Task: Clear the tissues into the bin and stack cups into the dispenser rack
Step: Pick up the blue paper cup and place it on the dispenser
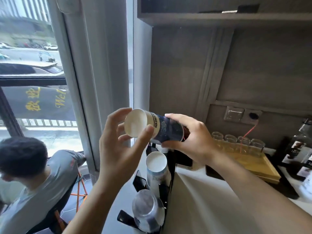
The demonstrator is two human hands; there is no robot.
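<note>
A stack of dark blue paper cups [162, 127] lies sideways in the air, its white bottom facing left. My right hand [190, 137] grips the stack's wide end. My left hand [121, 142] holds the bottom end, thumb and fingers around the white base. Directly below hangs the black dispenser rack [170, 166] on the side of the white counter. One slot holds an upside-down stack of paper cups [156, 168], and a lower slot holds a wrapped stack of clear cups [148, 210]. No tissues or bin are in view.
A wooden tray [258, 164] with several glass cups [238, 142] sits on the white counter [202, 200]. Dark bottles [302, 146] stand at the far right. A person [33, 179] sits at the lower left by the window [33, 65]. A shelf [219, 16] hangs overhead.
</note>
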